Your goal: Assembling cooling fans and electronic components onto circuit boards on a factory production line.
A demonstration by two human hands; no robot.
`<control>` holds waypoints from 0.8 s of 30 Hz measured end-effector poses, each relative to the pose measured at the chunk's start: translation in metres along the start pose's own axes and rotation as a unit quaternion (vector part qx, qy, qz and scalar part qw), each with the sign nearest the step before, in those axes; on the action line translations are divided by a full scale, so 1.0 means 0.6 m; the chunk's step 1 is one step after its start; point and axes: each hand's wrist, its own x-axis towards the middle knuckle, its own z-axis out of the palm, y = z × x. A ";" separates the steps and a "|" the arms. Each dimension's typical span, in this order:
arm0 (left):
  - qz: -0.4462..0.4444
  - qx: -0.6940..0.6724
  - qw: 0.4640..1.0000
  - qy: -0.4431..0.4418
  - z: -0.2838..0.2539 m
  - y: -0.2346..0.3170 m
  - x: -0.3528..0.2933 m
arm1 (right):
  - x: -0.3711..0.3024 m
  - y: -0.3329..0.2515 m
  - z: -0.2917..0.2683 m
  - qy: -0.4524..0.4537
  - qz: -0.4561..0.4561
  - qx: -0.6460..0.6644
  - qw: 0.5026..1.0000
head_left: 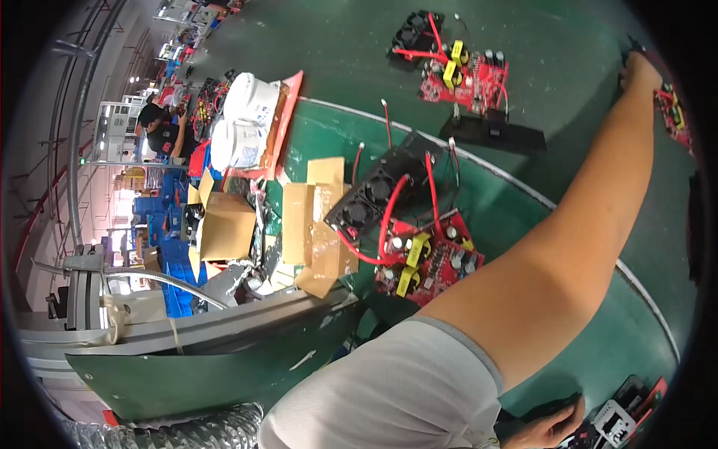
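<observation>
My left arm stretches across the bench to the far right, where my left hand [642, 73] is at the dark rim of the view. Its fingers are mostly lost in shadow, beside a red circuit board [675, 123]. Low on the right, my right hand [552, 429] rests with loosely bent fingers apart, and I see nothing in it. A white plastic part [615, 424] lies close to it among dark pieces. Under my left arm is another red circuit board [441, 258] with yellow components, joined by thick red wires to a black twin-fan unit [374, 191].
Farther back lies a similar red board [467, 82] with a fan unit [416, 34] and a black bar [495, 133]. White tubs [243, 123] and open cardboard boxes [224, 224] stand left. A metal rail [194, 322] edges the bench. A person [163, 133] works in the background.
</observation>
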 end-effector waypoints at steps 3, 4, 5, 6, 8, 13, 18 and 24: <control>-0.032 0.081 0.990 0.111 -0.133 -0.058 0.014 | -0.163 -0.004 0.272 -0.130 0.040 0.058 0.989; -0.009 0.071 0.993 0.094 -0.115 -0.058 0.018 | -0.119 0.001 0.209 -0.096 0.023 0.142 0.985; 0.018 0.056 0.996 0.073 -0.090 -0.049 0.018 | -0.084 -0.005 0.123 -0.060 -0.003 0.225 0.972; 0.037 0.039 0.997 0.047 -0.057 -0.045 0.024 | -0.060 -0.016 0.023 -0.024 -0.028 0.300 0.953; 0.006 0.060 0.994 0.086 -0.115 -0.086 0.017 | -0.234 0.018 0.103 0.009 0.027 0.307 0.951; -0.004 0.065 0.990 0.129 -0.229 -0.136 -0.003 | -0.878 0.335 -0.543 -0.028 -0.191 0.021 0.981; 0.044 0.063 0.995 0.057 -0.175 -0.120 0.140 | -1.130 0.376 -0.657 0.074 -0.386 -0.344 0.853; -0.027 -0.342 0.939 -0.027 -0.065 -0.110 0.141 | -1.211 0.148 -0.588 -0.195 -0.634 -0.223 0.715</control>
